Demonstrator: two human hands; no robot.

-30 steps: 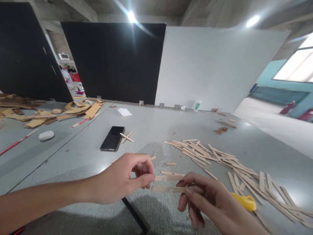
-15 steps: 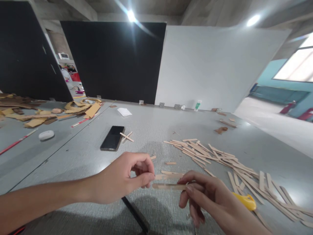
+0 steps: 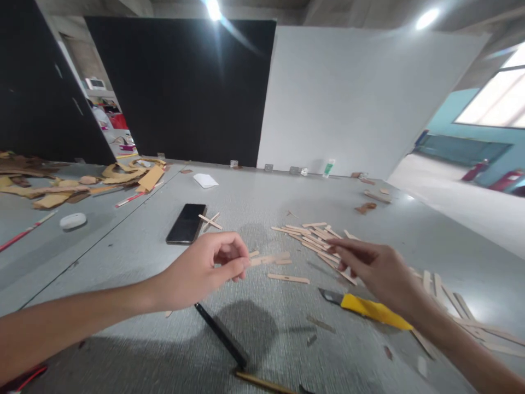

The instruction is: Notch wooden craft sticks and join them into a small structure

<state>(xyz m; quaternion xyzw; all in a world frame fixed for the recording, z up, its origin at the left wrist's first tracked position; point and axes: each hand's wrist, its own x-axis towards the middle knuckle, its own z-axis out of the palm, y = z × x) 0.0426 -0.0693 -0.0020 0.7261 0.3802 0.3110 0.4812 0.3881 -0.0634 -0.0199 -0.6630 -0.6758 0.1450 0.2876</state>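
Observation:
My left hand (image 3: 219, 262) pinches a flat wooden craft stick (image 3: 268, 259) between thumb and fingertips; it points right and is smeared by motion. Over the heap of craft sticks (image 3: 314, 241) is my right hand (image 3: 365, 260), its fingers stretched toward the sticks and apart, with no stick plainly held. A single craft stick with a dark mark (image 3: 288, 278) lies on the table between the hands. Below the right hand rests a yellow utility knife (image 3: 369, 309), blade end to the left. Two crossed sticks (image 3: 211, 221) touch the phone's right side.
A black phone (image 3: 186, 224) lies beyond my left hand. Nearer me are a black pen-like rod (image 3: 221, 335) and a thin brownish stick (image 3: 266, 381). Scraps (image 3: 61, 189), a white mouse-like object (image 3: 73, 221) and folded paper (image 3: 205, 180) lie farther off. Upright panels (image 3: 180, 93) border the table.
My right hand has moved away to the right and up, onto the heap; the stick it held is no longer in its fingers. My left hand still holds its stick. The view has tilted slightly down.

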